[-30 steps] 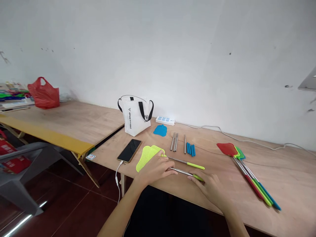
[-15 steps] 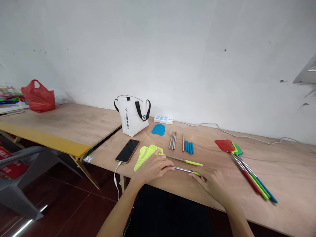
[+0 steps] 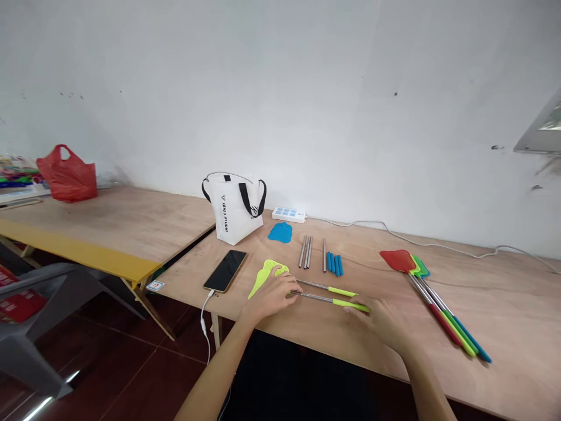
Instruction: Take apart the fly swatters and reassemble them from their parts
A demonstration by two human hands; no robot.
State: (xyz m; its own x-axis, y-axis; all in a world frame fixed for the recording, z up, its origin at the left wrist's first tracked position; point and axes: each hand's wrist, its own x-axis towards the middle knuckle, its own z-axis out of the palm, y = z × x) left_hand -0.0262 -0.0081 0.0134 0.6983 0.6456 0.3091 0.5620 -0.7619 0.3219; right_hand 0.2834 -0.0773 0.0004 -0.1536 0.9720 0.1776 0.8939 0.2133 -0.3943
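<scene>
Two yellow-green fly swatters lie side by side in front of me, the nearer fly swatter point(image 3: 344, 303) and the farther fly swatter point(image 3: 342, 291). My left hand point(image 3: 274, 295) is closed around the nearer one where its metal shaft begins, and covers part of the perforated heads point(image 3: 267, 273). My right hand point(image 3: 381, 320) pinches the end of the nearer one's yellow-green grip. Beyond them are a loose blue swatter head point(image 3: 280, 232), several metal tubes point(image 3: 309, 252) and several short blue grips point(image 3: 335, 264).
Several fly swatters point(image 3: 442, 310) in red, yellow-green and other colours lie stacked at the right. A phone point(image 3: 225, 271) with a white cable lies left, near a white bag point(image 3: 236, 213). A power strip point(image 3: 288, 214) sits by the wall. A red plastic bag point(image 3: 70, 175) stands on another table.
The nearer fly swatter has shifted, and its head now mostly overlaps the other's under my left hand. My right hand has moved slightly right to the grip's end.
</scene>
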